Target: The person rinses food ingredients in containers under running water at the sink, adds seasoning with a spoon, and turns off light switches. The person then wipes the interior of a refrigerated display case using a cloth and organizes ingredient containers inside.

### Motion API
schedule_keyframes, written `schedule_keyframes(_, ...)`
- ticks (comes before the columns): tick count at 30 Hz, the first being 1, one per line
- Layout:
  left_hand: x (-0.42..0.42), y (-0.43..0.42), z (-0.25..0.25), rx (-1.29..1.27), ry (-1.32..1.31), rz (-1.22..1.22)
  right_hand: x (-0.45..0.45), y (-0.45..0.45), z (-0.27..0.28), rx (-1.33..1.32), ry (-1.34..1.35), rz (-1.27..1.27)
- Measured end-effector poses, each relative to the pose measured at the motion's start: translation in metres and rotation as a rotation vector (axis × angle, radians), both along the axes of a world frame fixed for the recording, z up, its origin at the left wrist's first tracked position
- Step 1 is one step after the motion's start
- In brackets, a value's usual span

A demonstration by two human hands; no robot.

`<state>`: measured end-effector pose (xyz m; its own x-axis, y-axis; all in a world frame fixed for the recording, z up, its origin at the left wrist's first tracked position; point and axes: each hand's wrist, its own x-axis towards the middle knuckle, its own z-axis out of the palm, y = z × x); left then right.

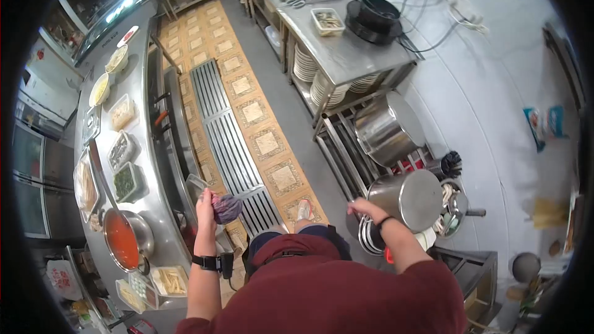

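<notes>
My left hand (206, 209) is closed on a bunched purple thing (227, 208), mottled and cloth-like, whose exact kind I cannot make out. A small clear plastic piece (197, 183) shows just above the fingers; whether the hand holds it too is unclear. The hand is beside the steel counter on the left. Out to the right, my right hand (364, 208) has its fingers curled in, with nothing visible in them. It is close to a large steel pot (413, 201) and above a stack of round metal edges (369, 236).
The left counter (162, 210) carries a pot of red sauce (122, 244) with a ladle, and several food tubs. A floor grate (224, 130) runs along the tiled aisle. On the right, a steel table (365, 59) bears black pans (374, 15), with stacked plates (306, 65) below.
</notes>
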<state>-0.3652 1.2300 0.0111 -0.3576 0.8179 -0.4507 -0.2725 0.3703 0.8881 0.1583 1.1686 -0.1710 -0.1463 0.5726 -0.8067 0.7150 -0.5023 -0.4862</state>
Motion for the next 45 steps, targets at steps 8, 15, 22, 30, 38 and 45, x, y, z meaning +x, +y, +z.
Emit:
schedule_keyframes(8, -0.051, 0.107, -0.003, -0.042, -0.035, 0.337, -0.15, 0.36, -0.025, -0.153, 0.444, -0.677)
schedule_keyframes(15, -0.108, 0.253, -0.045, -0.155, -0.076, 0.276, -0.186, 0.58, -0.041, -0.178, 0.601, -1.19)
schedule_keyframes(22, -0.155, 0.451, -0.021, -0.22, -0.085, 0.173, -0.15, 0.749, -0.12, 0.03, 0.74, -1.553)
schedule_keyframes(30, -0.205, 0.674, -0.062, -0.33, 0.096, 0.018, -0.117, 0.845, -0.204, 0.133, 0.715, -1.778)
schedule_keyframes(38, -0.207, 0.87, -0.024, -0.348, -0.017, -0.097, -0.164, 0.823, -0.129, 0.143, -0.748, -0.435)
schedule_keyframes(45, -0.25, 1.028, -0.019, -0.228, -0.092, -0.08, -0.245, 0.837, -0.048, -0.02, -1.263, -0.878)
